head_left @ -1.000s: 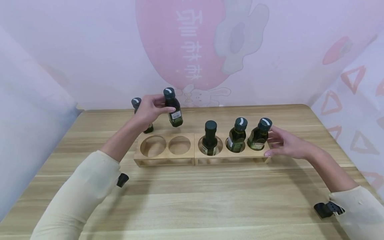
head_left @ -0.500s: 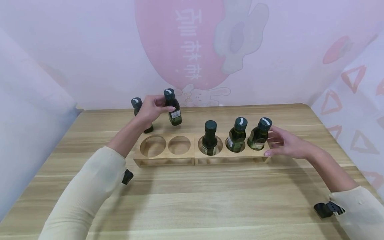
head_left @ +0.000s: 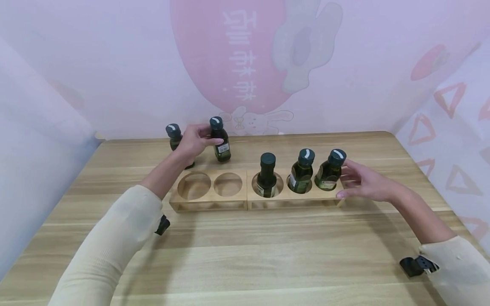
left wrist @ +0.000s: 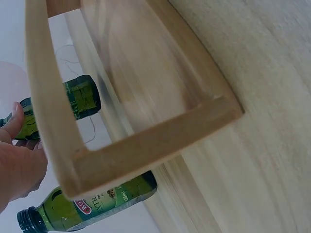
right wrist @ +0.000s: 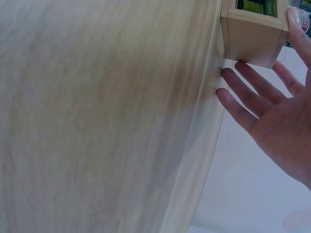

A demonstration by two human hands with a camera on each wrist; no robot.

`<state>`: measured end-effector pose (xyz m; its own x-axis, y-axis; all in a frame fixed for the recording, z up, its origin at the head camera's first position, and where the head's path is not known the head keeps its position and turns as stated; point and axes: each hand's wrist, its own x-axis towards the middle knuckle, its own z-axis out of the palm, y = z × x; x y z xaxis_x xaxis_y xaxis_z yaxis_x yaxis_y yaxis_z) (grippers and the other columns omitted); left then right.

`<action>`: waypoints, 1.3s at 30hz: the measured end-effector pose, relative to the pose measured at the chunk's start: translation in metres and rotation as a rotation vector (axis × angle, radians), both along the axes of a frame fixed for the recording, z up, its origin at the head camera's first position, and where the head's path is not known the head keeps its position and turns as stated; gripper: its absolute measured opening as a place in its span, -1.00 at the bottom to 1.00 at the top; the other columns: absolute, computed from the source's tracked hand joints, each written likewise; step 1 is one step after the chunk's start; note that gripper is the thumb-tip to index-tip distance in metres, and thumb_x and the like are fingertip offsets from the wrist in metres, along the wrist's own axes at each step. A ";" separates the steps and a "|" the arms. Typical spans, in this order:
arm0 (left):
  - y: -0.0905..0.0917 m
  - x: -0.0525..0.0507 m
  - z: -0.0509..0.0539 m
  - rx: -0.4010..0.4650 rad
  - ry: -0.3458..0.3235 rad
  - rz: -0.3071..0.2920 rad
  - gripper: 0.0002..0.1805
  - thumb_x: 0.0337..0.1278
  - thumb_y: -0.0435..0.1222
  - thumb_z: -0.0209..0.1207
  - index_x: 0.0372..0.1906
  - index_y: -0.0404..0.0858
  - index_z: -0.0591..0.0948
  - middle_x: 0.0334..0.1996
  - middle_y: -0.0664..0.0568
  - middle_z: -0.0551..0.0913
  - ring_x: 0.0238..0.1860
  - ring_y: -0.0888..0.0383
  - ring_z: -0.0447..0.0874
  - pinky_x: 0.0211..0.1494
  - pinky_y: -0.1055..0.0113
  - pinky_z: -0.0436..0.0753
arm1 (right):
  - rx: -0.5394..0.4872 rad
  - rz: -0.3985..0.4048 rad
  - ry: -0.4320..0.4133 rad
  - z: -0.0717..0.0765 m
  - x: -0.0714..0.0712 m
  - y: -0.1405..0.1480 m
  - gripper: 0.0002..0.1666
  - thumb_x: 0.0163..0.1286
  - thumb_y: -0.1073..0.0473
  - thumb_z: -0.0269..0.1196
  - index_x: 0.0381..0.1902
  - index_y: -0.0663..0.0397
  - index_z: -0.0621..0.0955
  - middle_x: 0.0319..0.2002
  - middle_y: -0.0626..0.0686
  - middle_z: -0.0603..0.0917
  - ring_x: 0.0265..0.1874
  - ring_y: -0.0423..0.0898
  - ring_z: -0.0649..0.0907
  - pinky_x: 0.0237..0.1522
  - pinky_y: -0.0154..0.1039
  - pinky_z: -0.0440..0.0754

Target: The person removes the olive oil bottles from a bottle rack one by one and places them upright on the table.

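My left hand [head_left: 195,140] grips a small dark green glass bottle [head_left: 221,146] with a dark cap, upright behind the wooden rack [head_left: 209,205]. In the left wrist view, the thumb lies across the upper part of this bottle [left wrist: 83,97]. A second bottle [head_left: 174,132] stands just left of that hand, partly hidden by it. At the rack's right end rests my right hand [head_left: 365,183], its thumb at the front edge. The right wrist view shows its fingers [right wrist: 243,92] spread, beside the rack's end wall [right wrist: 252,41].
Three bottles stand in the rack's right half: a slimmer one [head_left: 267,176] and two squat ones, left [head_left: 301,174] and right [head_left: 329,173]. Two round holes on the left hold nothing. Wooden tabletop [head_left: 260,255] lies in front; a printed curtain [head_left: 134,63] hangs behind.
My left hand has lowered the bottle a little towards the table behind the rack. The right hand stays at the rack's end.
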<state>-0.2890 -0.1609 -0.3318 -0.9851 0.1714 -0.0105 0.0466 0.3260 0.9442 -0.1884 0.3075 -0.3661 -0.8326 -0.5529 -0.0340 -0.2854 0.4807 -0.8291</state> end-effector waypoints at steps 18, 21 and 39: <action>0.002 -0.002 -0.008 0.017 -0.022 0.001 -0.49 0.30 -0.46 0.34 0.32 -0.47 0.55 0.28 -0.32 0.60 0.37 -0.12 0.54 0.56 0.11 0.35 | 0.027 -0.005 0.028 -0.001 0.001 0.001 -0.05 0.27 0.36 0.48 0.49 0.33 0.24 0.29 0.50 0.52 0.28 0.48 0.51 0.28 0.37 0.49; 0.002 -0.002 -0.009 0.019 -0.019 0.006 -0.49 0.30 -0.47 0.34 0.32 -0.47 0.55 0.28 -0.32 0.60 0.35 -0.13 0.55 0.55 0.13 0.37 | 0.026 -0.005 0.027 -0.001 0.001 0.001 -0.05 0.27 0.36 0.48 0.49 0.33 0.24 0.29 0.49 0.52 0.28 0.48 0.51 0.28 0.37 0.49; 0.002 -0.002 -0.012 -0.017 0.010 0.003 -0.45 0.34 -0.44 0.32 0.37 -0.46 0.50 0.34 -0.31 0.55 0.41 -0.15 0.50 0.54 0.11 0.38 | 0.012 0.007 0.035 -0.002 0.000 0.000 -0.08 0.26 0.38 0.48 0.47 0.35 0.26 0.29 0.48 0.53 0.28 0.48 0.52 0.28 0.35 0.50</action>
<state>-0.2913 -0.1589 -0.3441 -0.9857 0.1688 -0.0035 0.0553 0.3422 0.9380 -0.1886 0.3078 -0.3680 -0.8296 -0.5582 -0.0120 -0.3171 0.4888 -0.8127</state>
